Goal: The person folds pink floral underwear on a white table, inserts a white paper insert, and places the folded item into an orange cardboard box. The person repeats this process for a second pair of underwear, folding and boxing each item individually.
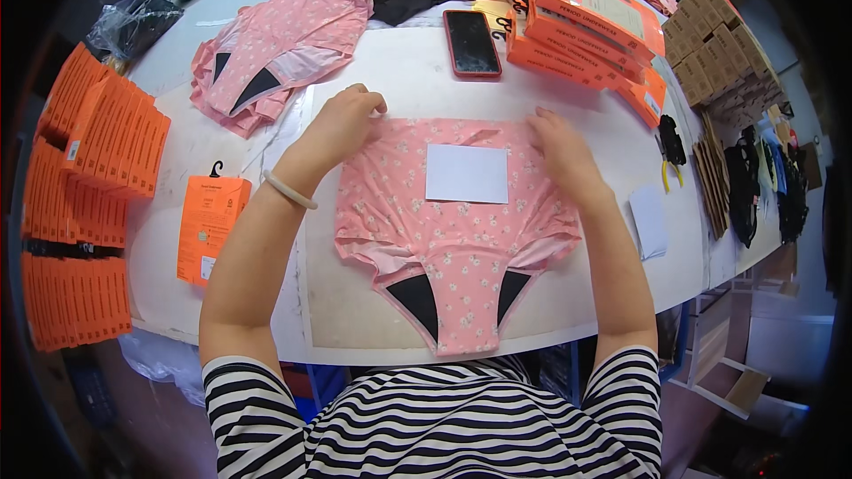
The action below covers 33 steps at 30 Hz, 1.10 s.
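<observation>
Flat on the table before me lies a pair of pink floral underwear (466, 233), waistband away from me, with black gusset panels showing at the leg openings. A blank white card (466, 173) rests on its upper middle. My left hand (349, 116) has its fingers curled at the left corner of the waistband. At the right corner, my right hand (560, 150) holds the waistband edge between thumb and fingers. Both fingertips are partly hidden.
Pink underwear is piled (286, 46) at back left. Orange boxes stand in stacks at left (100, 166) and back right (586, 33). A phone (472, 43), a single orange box (212, 226), white cards (647, 221), yellow-handled nippers (671, 169) and brown cartons (722, 46) lie around.
</observation>
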### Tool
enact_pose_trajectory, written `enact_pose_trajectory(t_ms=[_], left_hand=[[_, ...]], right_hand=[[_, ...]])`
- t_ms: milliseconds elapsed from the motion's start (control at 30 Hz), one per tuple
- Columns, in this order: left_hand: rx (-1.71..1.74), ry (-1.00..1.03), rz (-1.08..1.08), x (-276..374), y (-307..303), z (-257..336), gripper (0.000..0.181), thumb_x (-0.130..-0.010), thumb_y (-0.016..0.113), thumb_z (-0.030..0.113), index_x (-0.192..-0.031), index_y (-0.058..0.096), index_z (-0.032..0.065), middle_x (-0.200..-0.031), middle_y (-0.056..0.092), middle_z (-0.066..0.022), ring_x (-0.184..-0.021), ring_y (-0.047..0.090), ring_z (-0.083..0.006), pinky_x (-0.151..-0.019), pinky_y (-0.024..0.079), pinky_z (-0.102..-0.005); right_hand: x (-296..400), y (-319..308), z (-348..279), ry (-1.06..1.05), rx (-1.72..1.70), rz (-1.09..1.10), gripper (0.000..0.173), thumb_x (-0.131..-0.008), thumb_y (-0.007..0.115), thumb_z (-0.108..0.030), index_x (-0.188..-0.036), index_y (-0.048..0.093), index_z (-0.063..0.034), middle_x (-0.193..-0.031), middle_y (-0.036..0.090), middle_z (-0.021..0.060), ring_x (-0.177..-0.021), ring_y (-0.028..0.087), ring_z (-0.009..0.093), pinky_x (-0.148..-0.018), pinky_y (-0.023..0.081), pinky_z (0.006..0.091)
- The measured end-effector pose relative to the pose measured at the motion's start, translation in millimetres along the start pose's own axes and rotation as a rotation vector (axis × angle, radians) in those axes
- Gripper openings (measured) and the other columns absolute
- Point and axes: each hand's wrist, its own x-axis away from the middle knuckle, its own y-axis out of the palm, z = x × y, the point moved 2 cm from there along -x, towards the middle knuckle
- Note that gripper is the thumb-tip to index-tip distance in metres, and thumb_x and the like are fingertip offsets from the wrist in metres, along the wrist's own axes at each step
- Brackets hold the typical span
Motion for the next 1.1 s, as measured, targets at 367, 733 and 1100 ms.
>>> enact_pose_trajectory(t_ms=[367, 733, 1100], left_hand=[[-0.154, 0.200, 0.310, 44.5, 1.1, 19.1, 0.016, -0.082, 0.060, -0.003, -0.089, 0.072, 0.0053, -0.098, 0.068, -0.0119, -0.097, 0.062, -0.0332, -0.085, 0.050, -0.0419], [0.047, 0.359, 0.094, 58.4, 38.3, 93.1, 0.047, -0.079, 0.077, 0.014, -0.121, 0.062, 0.0002, -0.122, 0.061, -0.0186, -0.118, 0.058, -0.0361, -0.103, 0.047, -0.0431], [-0.005, 0.324, 0.066, 50.9, 57.7, 95.4, 0.047, -0.079, 0.077, 0.012, -0.120, 0.062, -0.0061, -0.127, 0.059, -0.0247, -0.120, 0.057, -0.0410, -0.105, 0.046, -0.0453]], right_hand=[[13.3, -24.8, 3.3, 0.062, 0.011, 0.122, 0.013, -0.080, 0.067, 0.002, -0.092, 0.065, -0.0041, -0.107, 0.062, 0.0122, -0.103, 0.056, 0.033, -0.085, 0.046, 0.0448], [69.9, -48.4, -62.3, -0.084, -0.188, 0.153, 0.026, -0.081, 0.065, 0.002, -0.106, 0.065, -0.0045, -0.115, 0.065, 0.0132, -0.111, 0.059, 0.035, -0.099, 0.045, 0.0487], [184.1, -54.9, -159.3, -0.055, -0.287, -0.155, 0.061, -0.062, 0.090, -0.032, -0.106, 0.059, -0.0027, -0.102, 0.059, 0.0137, -0.099, 0.057, 0.034, -0.087, 0.045, 0.0449]])
